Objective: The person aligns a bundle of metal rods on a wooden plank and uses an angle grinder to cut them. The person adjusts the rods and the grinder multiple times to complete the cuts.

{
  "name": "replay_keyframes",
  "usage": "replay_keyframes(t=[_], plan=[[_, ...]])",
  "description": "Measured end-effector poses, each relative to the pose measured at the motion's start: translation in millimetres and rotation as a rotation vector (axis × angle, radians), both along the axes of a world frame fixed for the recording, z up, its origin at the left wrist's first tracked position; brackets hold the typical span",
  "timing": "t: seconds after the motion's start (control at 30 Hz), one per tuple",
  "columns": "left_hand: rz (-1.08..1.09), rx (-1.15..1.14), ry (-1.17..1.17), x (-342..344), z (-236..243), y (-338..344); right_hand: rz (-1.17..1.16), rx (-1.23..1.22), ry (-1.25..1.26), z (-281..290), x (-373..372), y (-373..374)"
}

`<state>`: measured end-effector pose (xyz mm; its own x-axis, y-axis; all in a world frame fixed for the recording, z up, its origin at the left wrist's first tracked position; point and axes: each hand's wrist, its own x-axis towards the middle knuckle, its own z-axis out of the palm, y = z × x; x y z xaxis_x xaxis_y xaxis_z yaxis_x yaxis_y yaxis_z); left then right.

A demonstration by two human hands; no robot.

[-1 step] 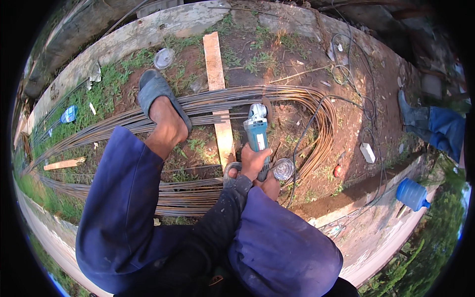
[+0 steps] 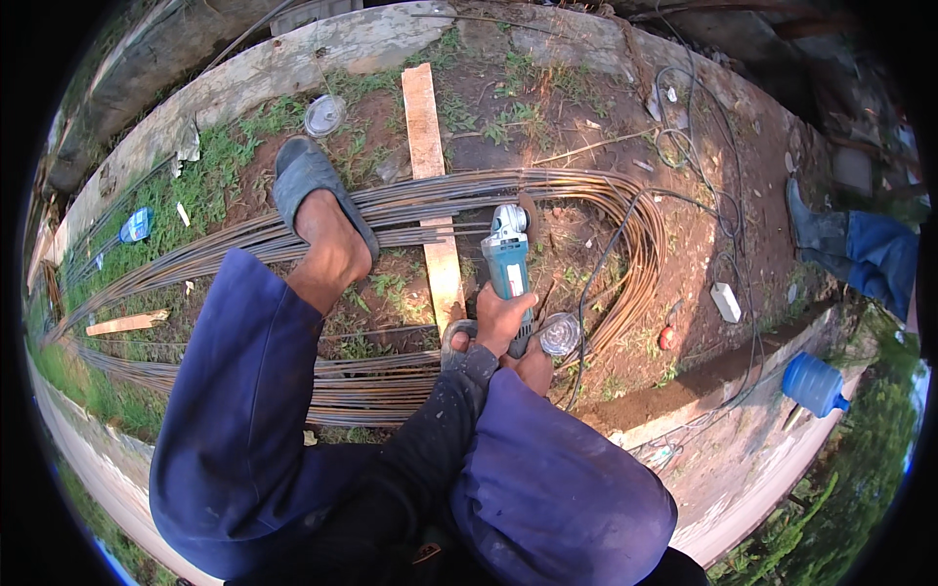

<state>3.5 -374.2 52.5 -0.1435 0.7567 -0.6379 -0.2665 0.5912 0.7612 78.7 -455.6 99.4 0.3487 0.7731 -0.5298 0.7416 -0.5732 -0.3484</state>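
A teal angle grinder (image 2: 509, 271) with a silver head points away from me. My left hand (image 2: 501, 317) is closed around its body, the thumb lying across the top. Behind it, my right hand (image 2: 532, 367) grips the grinder's rear end, partly hidden by my right knee. The cutting disc (image 2: 531, 217) stands on edge at the near side of the bent bundle of steel rods (image 2: 576, 179); whether it touches them I cannot tell. My left foot, in a grey sandal (image 2: 311, 183), presses on the rods. A wooden plank (image 2: 423, 127) lies crosswise under the bundle.
A dark power cable (image 2: 611, 239) loops over the rods toward the right. Clear plastic lids (image 2: 560, 334) lie about. A blue water jug (image 2: 813, 383) sits at the right. Another person's boot (image 2: 816, 220) stands at the far right. A low concrete wall (image 2: 342, 44) curves behind.
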Motion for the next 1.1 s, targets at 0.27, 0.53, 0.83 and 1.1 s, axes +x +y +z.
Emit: replay_keyframes(t=[0.27,0.53,0.83,1.1], plan=[[-0.018,-0.011,0.029,0,2,4,-0.084,-0.028,-0.010,9,-7,10],[-0.009,-0.012,0.071,1,-1,4,-0.069,-0.039,-0.042,13,-8,14],[-0.029,-0.020,0.086,-1,-2,5,-0.037,-0.036,-0.080,17,-13,18],[-0.025,0.055,0.074,-3,23,16,-0.119,-0.010,-0.037,24,-18,23]])
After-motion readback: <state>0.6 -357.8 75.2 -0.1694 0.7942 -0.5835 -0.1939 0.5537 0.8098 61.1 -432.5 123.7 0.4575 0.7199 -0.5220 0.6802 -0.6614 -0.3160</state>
